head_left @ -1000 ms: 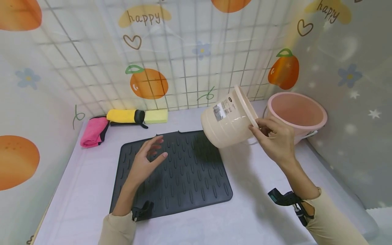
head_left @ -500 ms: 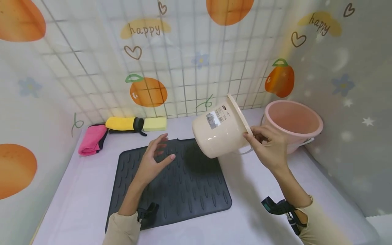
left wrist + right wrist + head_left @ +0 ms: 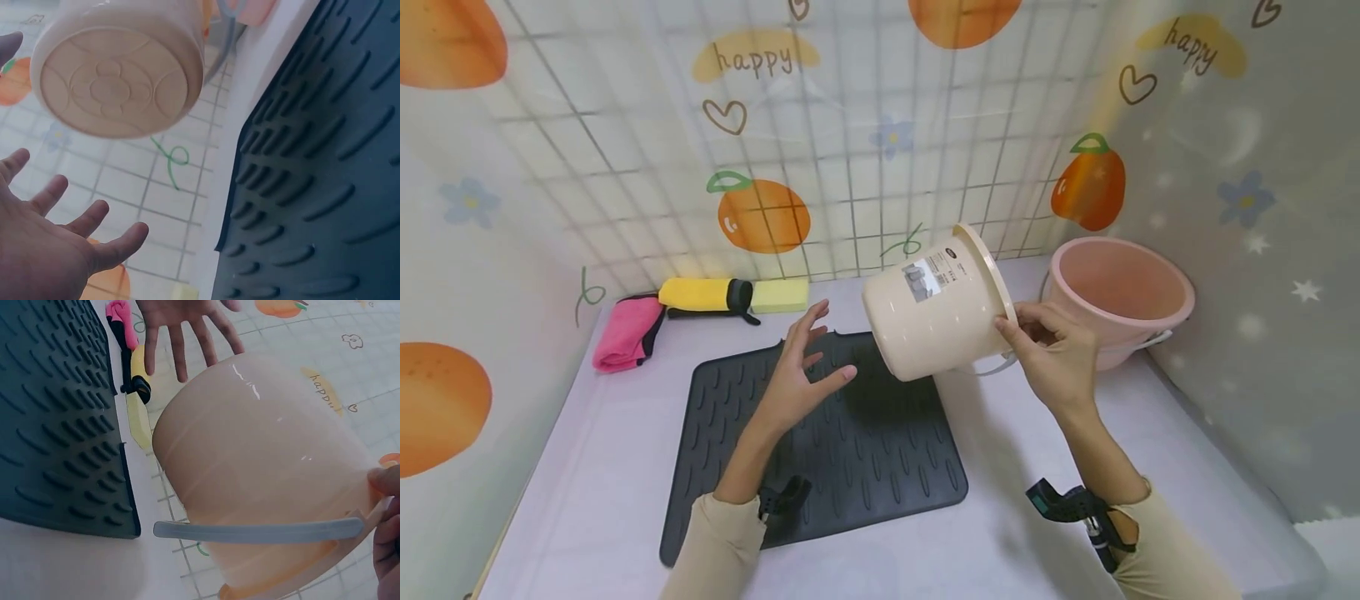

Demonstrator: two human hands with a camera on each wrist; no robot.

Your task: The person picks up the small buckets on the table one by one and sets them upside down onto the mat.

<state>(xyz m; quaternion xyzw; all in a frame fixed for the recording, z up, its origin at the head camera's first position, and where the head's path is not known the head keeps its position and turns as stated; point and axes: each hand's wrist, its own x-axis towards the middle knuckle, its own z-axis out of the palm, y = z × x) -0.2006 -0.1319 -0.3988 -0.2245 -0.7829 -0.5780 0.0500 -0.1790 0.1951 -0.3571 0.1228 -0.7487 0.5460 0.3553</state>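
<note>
A cream bucket (image 3: 928, 312) with a label and a grey handle (image 3: 262, 531) is held tilted in the air, its mouth toward the right. My right hand (image 3: 1056, 358) pinches its rim, thumb on the outside. My left hand (image 3: 797, 379) is spread, fingers apart, over the dark ridged mat (image 3: 752, 467), a short way left of the bucket's base. In the left wrist view the bucket's round bottom (image 3: 112, 87) with a moulded flower pattern faces the splayed fingers (image 3: 94, 219). The bucket's inside is hidden in the head view.
A pink bucket (image 3: 1120, 283) stands at the back right, close behind my right hand. Along the back left lie a folded pink cloth (image 3: 628, 333), a yellow and black roll (image 3: 703, 296) and a pale yellow block (image 3: 780, 295). Patterned curtains surround the white table (image 3: 580, 467).
The cream bucket and my right hand have moved left. My left hand has moved right and farther forward, so the gap between it and the bucket has narrowed.
</note>
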